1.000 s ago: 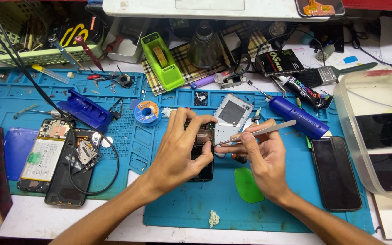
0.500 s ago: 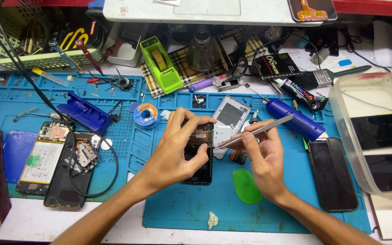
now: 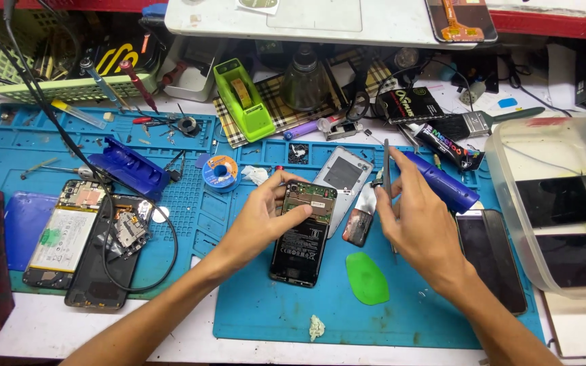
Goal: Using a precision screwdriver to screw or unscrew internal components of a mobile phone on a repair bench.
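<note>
Tweezers' (image 3: 386, 177) tip behind right fingers (image 3: 401, 196)

**One head-worn view, looking down**

A single camera sits on the person's head and looks steeply down and forward over the cluttered white tabletop (image 3: 69, 325). It is close: both forearms enter from the lower edge, and the blue rubber work mat (image 3: 272, 318) fills mid-frame.

Bright, even light from overhead; soft short shadows under the hands on the mat (image 3: 266, 312); mild glare on the tub (image 3: 510, 203); sharp centre; edges bowed by the wide lens.
</note>
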